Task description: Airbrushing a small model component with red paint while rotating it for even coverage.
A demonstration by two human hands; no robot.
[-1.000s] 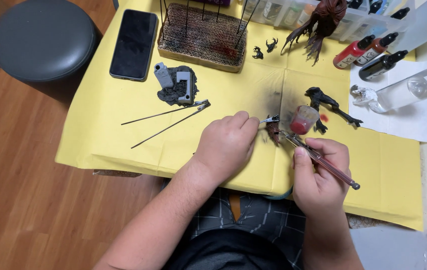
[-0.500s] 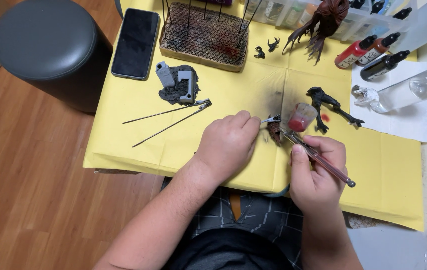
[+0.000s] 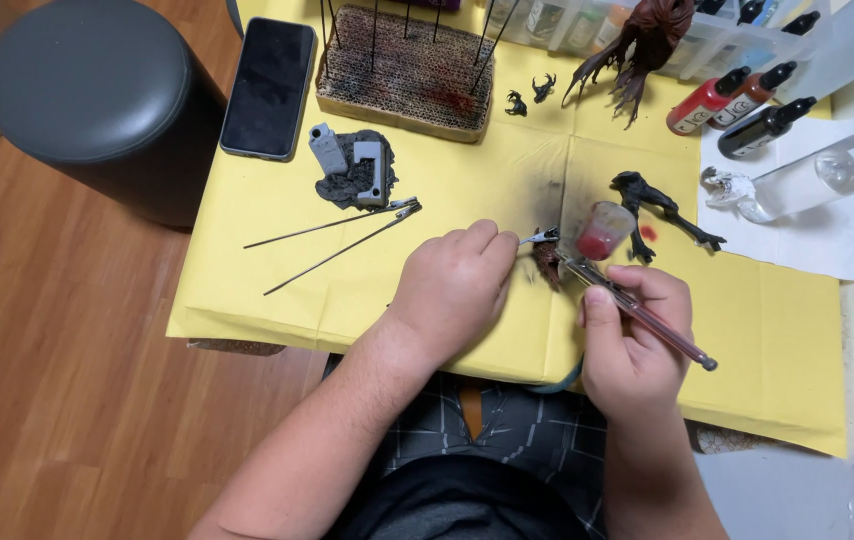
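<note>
My left hand is closed on a thin metal clip stick whose clip end holds a small dark red miniature part over the yellow table cover. My right hand grips an airbrush with a red paint cup on top; its nozzle points at the small part, almost touching it. A dark sprayed smudge marks the yellow cover behind the part.
A black creature figure lies right of the cup. Two loose clip sticks, a grey model base, a phone, a cardboard stick holder, paint bottles, a clear bottle and a round stool surround the work.
The hands, airbrush and part hold about the same pose; only the camera view has shifted slightly.
</note>
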